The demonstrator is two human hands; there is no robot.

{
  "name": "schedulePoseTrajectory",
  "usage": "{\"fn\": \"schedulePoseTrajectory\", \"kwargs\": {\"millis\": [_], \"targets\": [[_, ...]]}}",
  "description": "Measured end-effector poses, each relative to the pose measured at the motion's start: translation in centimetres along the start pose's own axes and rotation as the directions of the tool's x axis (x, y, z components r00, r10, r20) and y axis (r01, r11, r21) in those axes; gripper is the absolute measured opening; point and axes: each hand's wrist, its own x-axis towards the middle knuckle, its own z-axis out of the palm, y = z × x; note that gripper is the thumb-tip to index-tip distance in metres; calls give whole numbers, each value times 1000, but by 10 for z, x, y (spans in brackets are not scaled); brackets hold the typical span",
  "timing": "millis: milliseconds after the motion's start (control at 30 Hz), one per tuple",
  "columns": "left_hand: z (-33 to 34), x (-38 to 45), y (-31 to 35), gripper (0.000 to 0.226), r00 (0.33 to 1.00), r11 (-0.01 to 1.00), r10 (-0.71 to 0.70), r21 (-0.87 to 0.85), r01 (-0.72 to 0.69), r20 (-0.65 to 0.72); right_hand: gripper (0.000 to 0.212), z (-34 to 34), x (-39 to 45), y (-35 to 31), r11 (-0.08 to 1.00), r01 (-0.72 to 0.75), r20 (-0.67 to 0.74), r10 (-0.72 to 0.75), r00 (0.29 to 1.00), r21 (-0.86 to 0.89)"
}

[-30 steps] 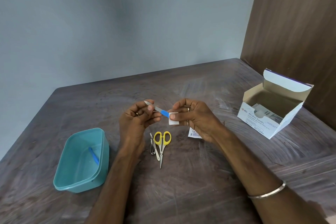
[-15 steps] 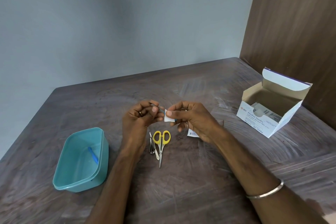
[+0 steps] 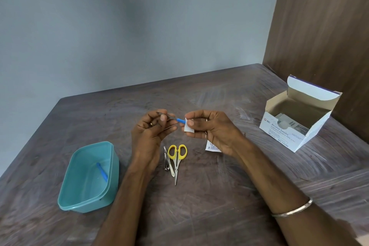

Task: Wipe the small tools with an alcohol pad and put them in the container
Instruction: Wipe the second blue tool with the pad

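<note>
— Tools first: which one is in hand?

— A slim metal tool with a blue handle (image 3: 174,118), held level above the surface (image 3: 219,185). The left hand (image 3: 151,130) pinches its metal end between thumb and fingers (image 3: 163,118). The right hand (image 3: 211,128) pinches the white alcohol pad (image 3: 188,127) folded round the blue end.

— How would you do this step well?

— I'd keep the left pinch firm so the tool can't twist, then draw the pad along the full length with light pressure, turning the tool between strokes. Then swap ends, since the part under the left fingers gets no wiping.

— Anything different from half a second ago?

— Yes. Then the pad was tight up against the left fingertips and the blue was hidden. Now the pad sits out at the handle's tip and the blue shows.

— And the rest?

— Yellow scissors (image 3: 177,158) and nail clippers (image 3: 167,161) lie unmoved, just beside each other below the hands. The teal container (image 3: 89,203), off to the left, holds one blue tool (image 3: 102,171).
</note>
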Motion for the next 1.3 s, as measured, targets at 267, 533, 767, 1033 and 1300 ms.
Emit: {"fn": "schedulePoseTrajectory", "kwargs": {"millis": [267,533,767,1033,1300], "targets": [[10,-6,2,27,1000,996,-2,86,4,-20,17,0,-1,0,994,43,-132,-56,990,-101],[4,-4,-1,11,997,994,15,112,-7,-74,17,2,-1,0,991,42,-83,-53,995,-124],[4,-4,-3,6,999,984,50,169,-51,10,14,4,-1,2,994,42,-72,-50,996,-104],[2,-3,-3,7,996,983,83,164,-86,27,12,5,0,2,993,74,-67,-80,995,-91],[2,-2,-1,9,998,999,31,46,-29,-53,23,2,1,1,998,62,-41,-61,997,18]]}}
